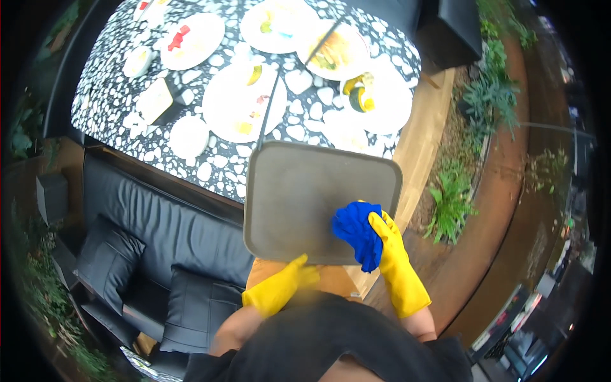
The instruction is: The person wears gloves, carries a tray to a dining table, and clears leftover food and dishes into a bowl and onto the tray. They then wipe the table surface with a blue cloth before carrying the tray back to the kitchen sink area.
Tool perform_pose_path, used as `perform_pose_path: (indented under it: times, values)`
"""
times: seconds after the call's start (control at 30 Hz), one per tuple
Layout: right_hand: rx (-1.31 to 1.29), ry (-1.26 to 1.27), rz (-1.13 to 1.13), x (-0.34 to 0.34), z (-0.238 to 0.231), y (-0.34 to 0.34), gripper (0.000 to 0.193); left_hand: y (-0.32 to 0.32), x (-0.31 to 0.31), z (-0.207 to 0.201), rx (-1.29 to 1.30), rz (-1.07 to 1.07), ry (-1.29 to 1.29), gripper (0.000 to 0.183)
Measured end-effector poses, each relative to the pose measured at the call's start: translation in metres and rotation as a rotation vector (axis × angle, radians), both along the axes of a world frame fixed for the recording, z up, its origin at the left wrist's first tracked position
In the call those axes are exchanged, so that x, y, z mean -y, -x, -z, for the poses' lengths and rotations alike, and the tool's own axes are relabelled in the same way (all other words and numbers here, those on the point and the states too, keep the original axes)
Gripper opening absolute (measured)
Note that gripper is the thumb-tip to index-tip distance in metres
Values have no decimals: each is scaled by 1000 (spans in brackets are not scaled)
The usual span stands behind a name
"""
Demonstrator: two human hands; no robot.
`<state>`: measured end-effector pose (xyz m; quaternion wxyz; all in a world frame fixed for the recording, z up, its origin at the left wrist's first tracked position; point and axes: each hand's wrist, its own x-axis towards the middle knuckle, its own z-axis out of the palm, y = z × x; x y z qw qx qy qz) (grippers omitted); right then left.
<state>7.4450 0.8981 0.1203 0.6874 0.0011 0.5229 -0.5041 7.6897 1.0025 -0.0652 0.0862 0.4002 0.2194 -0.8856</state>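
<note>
My right hand (389, 240), in a yellow rubber glove, is closed on a crumpled blue cloth (359, 230). The cloth is over the right part of a grey-brown serving tray (296, 191). That tray has rounded corners and a raised rim, and nothing stands on it. Its far edge overlaps the near side of the patterned table. My left hand (286, 283), gloved in yellow too, is just below the tray's near edge. It is somewhat smeared by motion, with its fingers apart and nothing seen in them.
Used plates (219, 105) with food scraps, bowls (189, 137) and a box-shaped holder (154, 102) stand on the black-and-white table (223, 169). A black sofa (159, 210) with cushions (197, 305) is at left. Green plants (452, 197) line a bed at right.
</note>
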Motion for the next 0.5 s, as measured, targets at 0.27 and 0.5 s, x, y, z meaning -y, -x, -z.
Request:
perform_pose_path:
  times: [0.27, 0.5]
  values:
    - [-474, 381, -646, 65, -74, -92, 80, -28, 168, -237, 211, -323, 448, 67]
    - [-1284, 890, -694, 165, -43, -160, 76, -185, 321, -231, 894, -302, 879, 30]
